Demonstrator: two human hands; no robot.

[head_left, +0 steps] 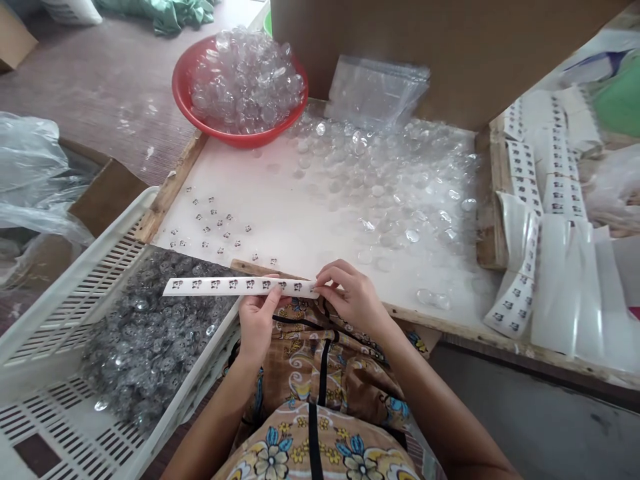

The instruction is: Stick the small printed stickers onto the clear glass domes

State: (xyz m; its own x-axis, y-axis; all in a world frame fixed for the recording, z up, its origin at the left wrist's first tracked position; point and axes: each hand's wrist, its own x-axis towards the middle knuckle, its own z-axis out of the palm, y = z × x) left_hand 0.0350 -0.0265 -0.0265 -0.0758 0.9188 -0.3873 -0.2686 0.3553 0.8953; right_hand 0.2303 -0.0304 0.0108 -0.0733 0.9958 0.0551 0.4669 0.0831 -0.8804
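A white strip of panda stickers (233, 285) stretches level above the near edge of the work board. My left hand (260, 320) grips it near the middle, thumb on top. At the strip's right end, the fingertips of my right hand (347, 293) pinch its edge; whether a single sticker is between them I cannot make out. Beyond my hands, clear round discs (377, 191) lie scattered over the white board (280, 220). Several discs bearing panda prints (213, 212) lie at the board's left.
A red bowl (240, 140) heaped with clear pieces stands at the back left. Below left, a white plastic crate (185, 380) holds many printed pieces (145, 340). Sticker strips (520, 280) hang over the right edge. A plastic bag (377, 90) leans on a cardboard box (425, 40).
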